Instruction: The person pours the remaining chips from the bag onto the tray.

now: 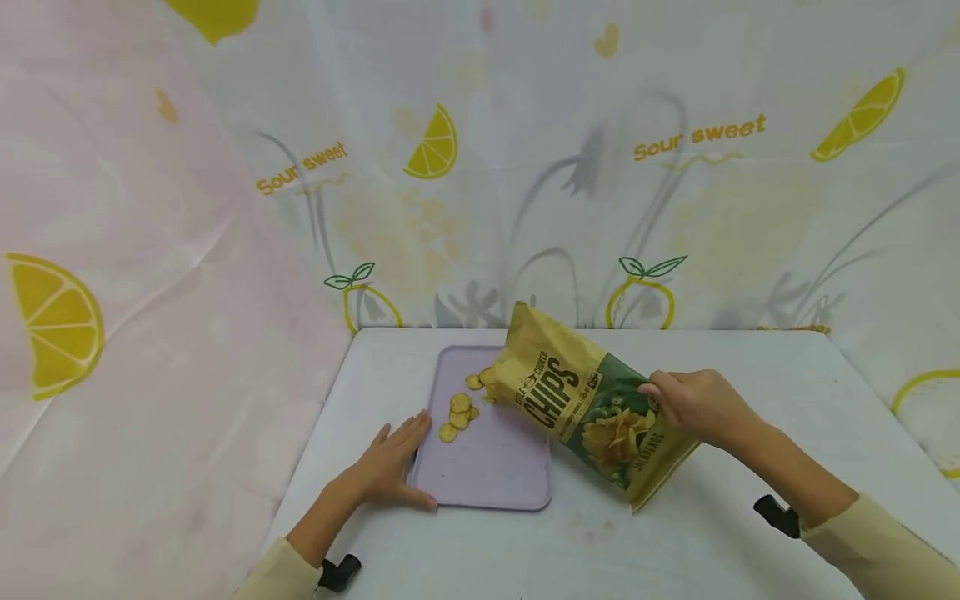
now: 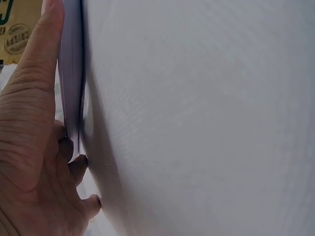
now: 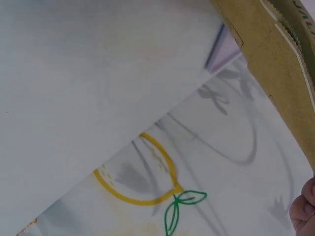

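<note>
Slanting chip bag (image 1: 588, 404), mouth (image 1: 506, 363) leftward over tray (image 1: 483, 475)

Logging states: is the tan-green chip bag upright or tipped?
Tipped: the bag slants, mouth end toward yellow chips on the lilac rectangular tray.

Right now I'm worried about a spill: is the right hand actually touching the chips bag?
Touching. The head view shows the right hand gripping the chips bag by its side.
</note>
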A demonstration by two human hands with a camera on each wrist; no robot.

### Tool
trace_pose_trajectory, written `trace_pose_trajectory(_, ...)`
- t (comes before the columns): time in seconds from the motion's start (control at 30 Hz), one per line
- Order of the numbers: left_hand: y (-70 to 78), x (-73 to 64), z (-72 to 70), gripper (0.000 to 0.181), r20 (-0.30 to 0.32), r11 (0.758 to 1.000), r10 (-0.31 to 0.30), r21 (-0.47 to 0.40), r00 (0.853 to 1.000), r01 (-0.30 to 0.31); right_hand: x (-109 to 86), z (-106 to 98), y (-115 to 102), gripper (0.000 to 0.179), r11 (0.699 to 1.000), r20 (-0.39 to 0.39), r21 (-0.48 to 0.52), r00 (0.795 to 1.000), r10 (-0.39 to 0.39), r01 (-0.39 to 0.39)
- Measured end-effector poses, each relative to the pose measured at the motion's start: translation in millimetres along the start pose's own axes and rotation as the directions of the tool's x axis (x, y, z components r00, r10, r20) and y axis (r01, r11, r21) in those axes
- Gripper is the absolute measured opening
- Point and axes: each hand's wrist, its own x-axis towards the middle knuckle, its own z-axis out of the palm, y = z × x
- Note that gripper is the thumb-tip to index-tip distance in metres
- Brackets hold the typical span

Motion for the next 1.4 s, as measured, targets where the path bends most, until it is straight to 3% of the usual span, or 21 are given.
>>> trace_pose_trajectory(0.1, 0.5, -0.6, -1.2, 0.138, -0.001, 1.0, 0.002, 0.003, 1.0, -0.002, 3.4, -3.1, 0.8, 0.049, 1.0, -0.014, -0.014, 1.0, 0.002, -0.002)
trace_pose_trajectory(0.33, -0.6, 0.1, 0.7, 0.139, 0.008, 1.0, -0.008, 0.007, 1.0, 0.008, 3.2, -1.6, -1.1, 0.048, 0.999, 0.034, 0.01, 0.999, -0.033, 0.032)
trace_pose_trajectory(0.53, -1.4, 0.5, 3.5, 0.139, 0.001, 1.0, -0.01, 0.013, 1.0, 0.01, -1.1, 1.6, -3.4, 0.048, 1.0, 0.025, 0.027, 1.0, -0.007, 0.006)
trace_pose_trajectory(0.97, 2.2, -0.5, 1.9, 0.139, 0.016, 1.0, -0.018, 0.012, 1.0, 0.018, -0.6, -5.5, -4.3, 0.048, 0.999, -0.031, 0.01, 0.998, 0.046, -0.046)
trace_pose_trajectory(1.4, 3.4, -0.9, -1.9, 0.138, 0.011, 1.0, -0.014, 0.02, 1.0, 0.014, -10.9, -0.2, -7.5, 0.05, 0.999, -0.087, 0.01, 0.995, 0.042, -0.041)
